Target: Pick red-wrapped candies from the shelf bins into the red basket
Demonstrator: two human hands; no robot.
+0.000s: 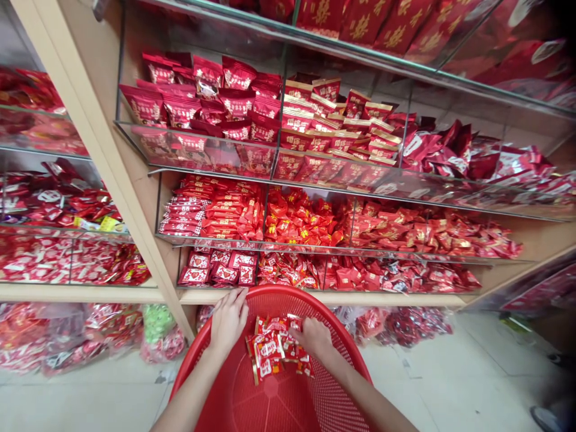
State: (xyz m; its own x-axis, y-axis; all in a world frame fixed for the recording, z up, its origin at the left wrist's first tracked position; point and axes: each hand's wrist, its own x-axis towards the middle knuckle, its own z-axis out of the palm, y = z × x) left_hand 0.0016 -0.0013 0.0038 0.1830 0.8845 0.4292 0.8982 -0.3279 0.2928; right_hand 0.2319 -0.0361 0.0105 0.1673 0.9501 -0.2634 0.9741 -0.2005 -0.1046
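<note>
- Head view: the red basket (234,402) stands just before a wooden shelf board (387,298); tiled floor (432,384) shows on both sides of it.
- Red packets (269,349) are piled inside the basket, apart from its near wall.
- Left hand (230,317): fingers slightly bent over the basket's far-left rim; grip unclear.
- Right hand (315,336): fingers curled at the pile's right; cannot tell whether it holds one.
- Beyond the basket: glass-fronted shelves (369,192), plastic bags (398,327) below.

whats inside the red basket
A pile of red packets, with the right hand at its edge. The part of the basket beneath the pile is covered, and the hand hides some packets.
</note>
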